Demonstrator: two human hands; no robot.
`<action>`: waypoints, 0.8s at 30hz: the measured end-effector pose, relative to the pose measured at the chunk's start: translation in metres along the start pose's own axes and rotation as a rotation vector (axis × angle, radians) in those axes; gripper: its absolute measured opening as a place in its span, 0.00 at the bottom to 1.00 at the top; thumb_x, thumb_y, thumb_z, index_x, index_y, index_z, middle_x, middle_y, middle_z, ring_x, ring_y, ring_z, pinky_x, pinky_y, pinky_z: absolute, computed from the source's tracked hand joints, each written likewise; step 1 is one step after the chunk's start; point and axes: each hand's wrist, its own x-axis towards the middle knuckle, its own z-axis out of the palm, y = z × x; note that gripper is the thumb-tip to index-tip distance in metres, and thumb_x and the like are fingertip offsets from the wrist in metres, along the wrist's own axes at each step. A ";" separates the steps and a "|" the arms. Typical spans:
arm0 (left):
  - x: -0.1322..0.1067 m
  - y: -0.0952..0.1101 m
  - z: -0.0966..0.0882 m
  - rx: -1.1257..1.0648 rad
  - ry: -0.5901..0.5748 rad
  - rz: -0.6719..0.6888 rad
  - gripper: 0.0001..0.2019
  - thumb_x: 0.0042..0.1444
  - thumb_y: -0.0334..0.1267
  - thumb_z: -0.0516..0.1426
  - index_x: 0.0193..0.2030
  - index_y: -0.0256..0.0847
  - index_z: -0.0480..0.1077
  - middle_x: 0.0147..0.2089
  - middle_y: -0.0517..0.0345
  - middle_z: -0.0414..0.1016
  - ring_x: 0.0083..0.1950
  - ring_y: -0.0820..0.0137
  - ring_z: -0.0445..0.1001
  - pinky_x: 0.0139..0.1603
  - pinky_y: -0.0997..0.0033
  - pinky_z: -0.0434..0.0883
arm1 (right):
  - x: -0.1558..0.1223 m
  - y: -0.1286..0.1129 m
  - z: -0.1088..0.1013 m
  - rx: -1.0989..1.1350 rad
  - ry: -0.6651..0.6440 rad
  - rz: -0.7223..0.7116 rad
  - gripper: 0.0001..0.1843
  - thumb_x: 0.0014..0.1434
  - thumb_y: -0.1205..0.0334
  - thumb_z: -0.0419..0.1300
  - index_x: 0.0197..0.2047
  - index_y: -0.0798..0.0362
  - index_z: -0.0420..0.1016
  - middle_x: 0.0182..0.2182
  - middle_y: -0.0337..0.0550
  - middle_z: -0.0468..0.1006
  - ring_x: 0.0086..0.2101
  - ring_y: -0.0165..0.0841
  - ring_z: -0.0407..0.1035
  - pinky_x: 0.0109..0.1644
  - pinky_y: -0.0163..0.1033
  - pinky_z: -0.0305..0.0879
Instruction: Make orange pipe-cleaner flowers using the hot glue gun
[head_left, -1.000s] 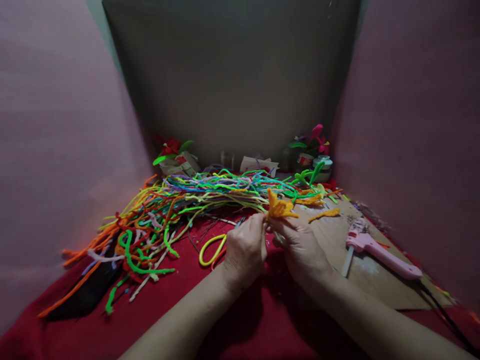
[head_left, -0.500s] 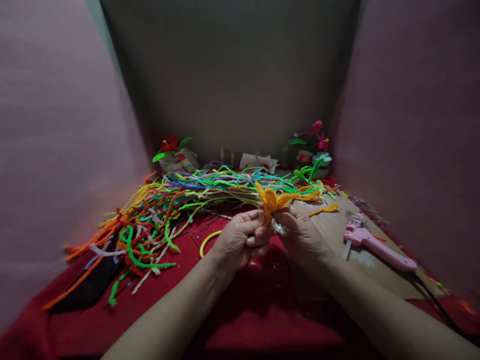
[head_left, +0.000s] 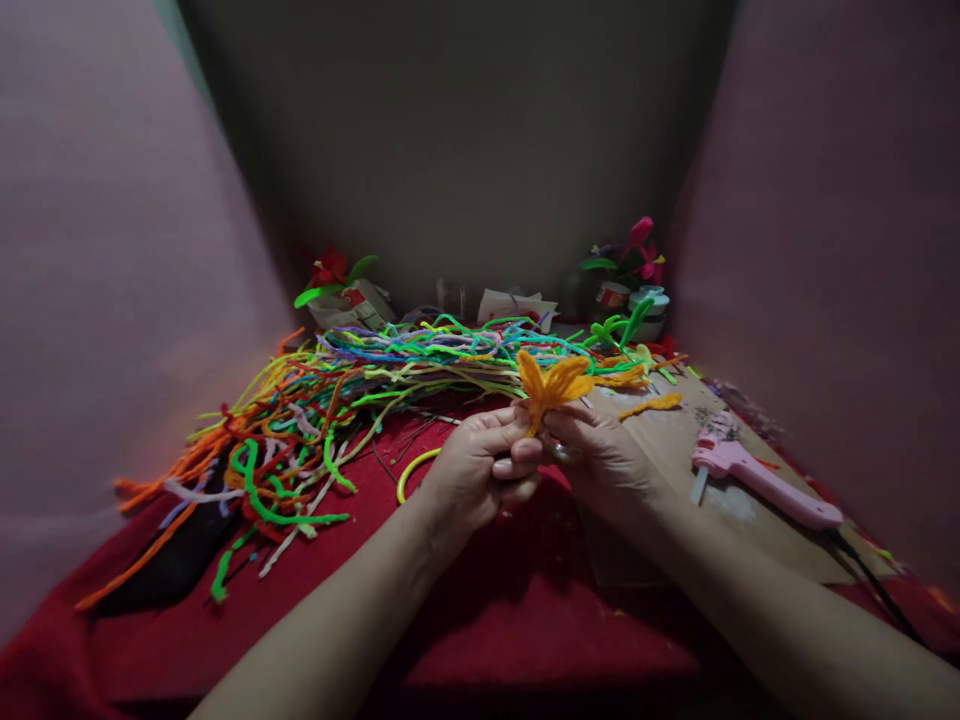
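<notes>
An orange pipe-cleaner flower (head_left: 551, 385) stands upright between my two hands, its petals spread above the fingertips. My left hand (head_left: 480, 460) pinches the base of the flower between thumb and fingers. From the other side, my right hand (head_left: 600, 450) is closed on the same base. Something shiny shows by the right fingers, too small to make out. Just beyond the right hand, a loose orange pipe-cleaner petal (head_left: 652, 404) lies on a cardboard sheet (head_left: 652, 560).
A pink glue gun (head_left: 757, 475) rests on the cardboard, its cord (head_left: 877, 585) trailing right. Many coloured pipe cleaners (head_left: 420, 345) are heaped across the back and left of the red cloth (head_left: 540, 620). Pipe-cleaner flowers (head_left: 641, 245) and jars (head_left: 649, 305) stand behind. A yellow ring (head_left: 409, 475) lies near my left wrist.
The flower has turned between my fingers, so its petals now fan out more visibly toward me. Both hands keep hold of it. The view has shifted slightly.
</notes>
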 end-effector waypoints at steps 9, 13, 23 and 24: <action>-0.001 -0.008 0.008 0.556 0.295 0.184 0.10 0.56 0.42 0.53 0.33 0.36 0.63 0.24 0.62 0.67 0.16 0.81 0.59 0.16 0.80 0.58 | -0.003 0.007 0.005 0.038 0.020 -0.099 0.02 0.49 0.65 0.63 0.29 0.53 0.77 0.21 0.34 0.71 0.21 0.25 0.60 0.26 0.33 0.56; -0.001 -0.021 0.005 1.174 0.461 0.560 0.18 0.55 0.39 0.55 0.50 0.38 0.58 0.35 0.55 0.72 0.31 0.72 0.72 0.31 0.73 0.69 | -0.004 0.010 0.009 0.104 0.090 -0.108 0.04 0.47 0.64 0.64 0.29 0.53 0.77 0.22 0.34 0.72 0.21 0.25 0.60 0.27 0.34 0.57; 0.004 -0.023 -0.009 2.066 0.415 1.107 0.07 0.57 0.27 0.49 0.41 0.29 0.66 0.26 0.52 0.72 0.28 0.69 0.72 0.29 0.72 0.68 | -0.004 0.016 0.007 0.033 0.235 -0.120 0.09 0.44 0.65 0.67 0.32 0.54 0.79 0.25 0.36 0.73 0.21 0.23 0.57 0.27 0.32 0.55; 0.003 -0.021 -0.008 2.000 0.405 1.087 0.07 0.57 0.27 0.49 0.40 0.30 0.66 0.27 0.52 0.72 0.28 0.69 0.72 0.29 0.73 0.68 | -0.005 0.015 0.007 0.007 0.227 -0.123 0.08 0.45 0.64 0.67 0.32 0.54 0.79 0.25 0.36 0.73 0.21 0.23 0.56 0.26 0.32 0.54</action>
